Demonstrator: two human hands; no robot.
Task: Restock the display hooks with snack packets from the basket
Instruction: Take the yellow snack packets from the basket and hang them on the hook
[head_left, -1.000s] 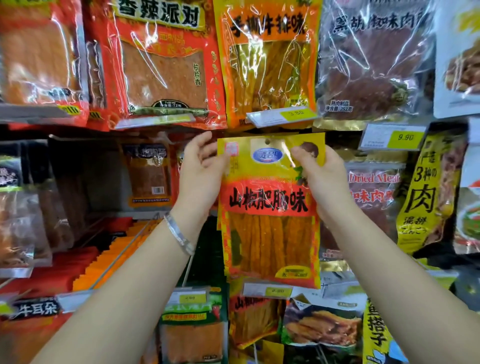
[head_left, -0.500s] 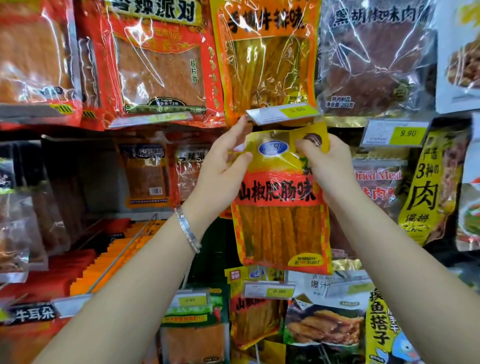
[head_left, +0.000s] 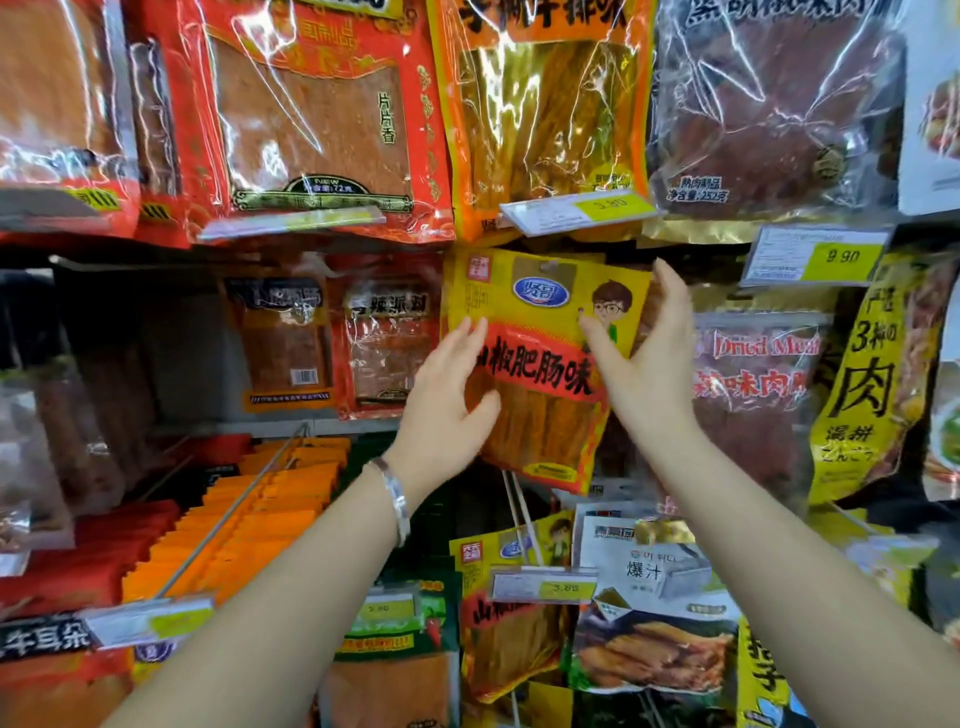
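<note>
A yellow snack packet with a red band and orange strips hangs tilted in the middle row, its top hole just under a price tag. My left hand lies flat against the packet's left side with its fingers spread, gripping nothing. My right hand pinches the packet's right edge, thumb on the front and fingers behind. The hook itself is hidden behind the packet. No basket is in view.
Packets fill the wall: red ones above left, a dark meat bag above right, a Dried Meat bag to the right. Matching yellow packets hang below on a rod. Orange boxes are stacked at lower left.
The packet has gone up and back to sit under the price tag. My left hand has let go and slid down its left side. My right hand has shifted to the right edge.
</note>
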